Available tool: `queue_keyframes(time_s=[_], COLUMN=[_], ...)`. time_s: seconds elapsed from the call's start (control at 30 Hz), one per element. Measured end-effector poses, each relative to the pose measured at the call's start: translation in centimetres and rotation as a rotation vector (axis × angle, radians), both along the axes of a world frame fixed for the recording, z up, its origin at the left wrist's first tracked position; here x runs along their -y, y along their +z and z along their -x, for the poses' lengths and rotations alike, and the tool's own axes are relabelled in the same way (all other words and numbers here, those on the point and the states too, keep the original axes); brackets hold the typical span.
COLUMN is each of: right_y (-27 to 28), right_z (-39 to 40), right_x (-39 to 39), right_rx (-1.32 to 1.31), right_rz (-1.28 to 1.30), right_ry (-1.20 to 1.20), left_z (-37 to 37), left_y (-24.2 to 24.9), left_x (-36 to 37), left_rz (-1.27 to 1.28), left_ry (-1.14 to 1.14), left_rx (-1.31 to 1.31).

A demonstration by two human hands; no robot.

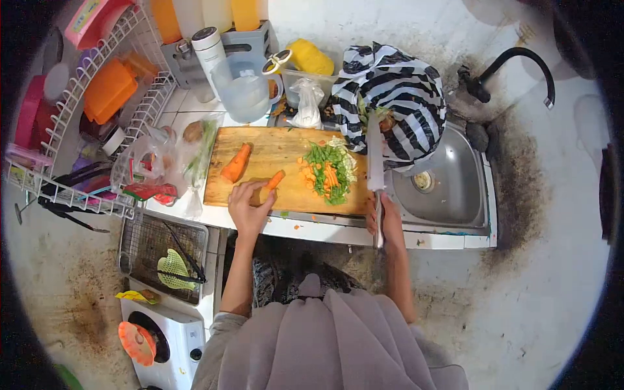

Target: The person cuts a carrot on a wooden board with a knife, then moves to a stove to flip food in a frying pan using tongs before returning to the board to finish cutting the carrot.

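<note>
My left hand (246,207) rests on the wooden cutting board (286,143), thumb and index finger at the lower end of a short carrot piece (277,178). Behind it a larger peeled carrot (236,162) lies on the board. My right hand (388,221) is closed around the handle of a broad knife (376,153), its blade pointing away from me past the board's right edge. Between the two hands sits a pile of chopped green vegetables (335,192), with cut carrot (330,174) on top and pale shredded pieces (346,159) beside it.
A metal sink (448,195) with a black faucet (520,55) is at right; a striped plastic bag (416,84) bulges over its back-left side. A pitcher (244,88) and white bottle (208,55) stand behind. Left are plastic bags (153,159), a dish rack (84,84) and a stove (175,344).
</note>
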State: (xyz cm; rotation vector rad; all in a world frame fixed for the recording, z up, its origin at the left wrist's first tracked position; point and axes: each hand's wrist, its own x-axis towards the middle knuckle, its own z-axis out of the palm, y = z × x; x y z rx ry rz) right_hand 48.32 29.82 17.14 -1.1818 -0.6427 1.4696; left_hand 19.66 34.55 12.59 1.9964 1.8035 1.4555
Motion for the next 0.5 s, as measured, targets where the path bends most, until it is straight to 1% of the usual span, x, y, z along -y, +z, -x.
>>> queue_keyframes(time_s=[0.13,0.2,0.27,0.3,0.37,0.4,0.47,0.5], right_y=[0.3,0.3,-0.3,0.0,1.3,1.5,1.7,1.7], right_z=[0.2,0.2,-0.2,-0.3,-0.3,-0.5,-1.1,-1.4], right_x=[-1.6,-1.1,-0.1,0.6,2.5,3.3,4.9,5.7], right_rx=[0.040,0.019,-0.090,-0.087,-0.005,-0.005,0.052,0.055], right_rz=[0.088,0.102,0.140,0.144,0.100,0.107,0.209,0.189], right_ry=[0.058,0.076,0.105,0.110,0.146,0.149,0.115,0.116], left_z=[0.0,0.0,0.0,0.0,0.0,0.0,0.1,0.1], left_y=[-0.1,0.0,0.0,0.1,0.0,0.0,-0.1,-0.1], left_x=[0.0,0.0,0.0,0.0,0.1,0.1,0.0,0.0], left_rz=[-0.001,-0.015,-0.020,-0.016,0.002,0.005,0.009,0.001], left_ry=[0.014,0.012,0.016,0.016,0.018,0.018,0.023,0.014], left_rx=[-0.040,-0.035,-0.028,-0.032,-0.036,-0.033,-0.032,-0.013])
